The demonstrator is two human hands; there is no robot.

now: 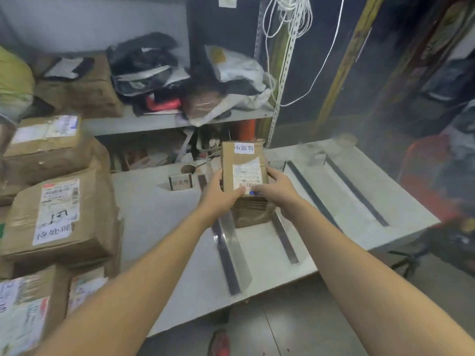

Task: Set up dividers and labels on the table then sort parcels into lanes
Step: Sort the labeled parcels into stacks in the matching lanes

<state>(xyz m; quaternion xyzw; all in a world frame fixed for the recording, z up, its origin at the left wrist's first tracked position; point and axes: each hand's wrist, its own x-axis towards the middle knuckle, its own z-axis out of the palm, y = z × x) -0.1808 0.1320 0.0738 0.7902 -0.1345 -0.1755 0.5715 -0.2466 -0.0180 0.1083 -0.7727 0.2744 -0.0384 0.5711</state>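
Brown rectangular cardboard parcel [243,160] looks light and stiff imo; left hand [223,196] and right hand [277,187] each have a grip clamped on its lower sides, good spot.

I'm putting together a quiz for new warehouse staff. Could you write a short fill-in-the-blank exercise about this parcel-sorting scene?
1. The small box, held by the left hand and right hand, is made of brown ____.
2. Under it, another box sits on the table between two ____ strips.
3. The stack of larger parcels stands on the person's ____ side.

Missing words: cardboard; black; left.
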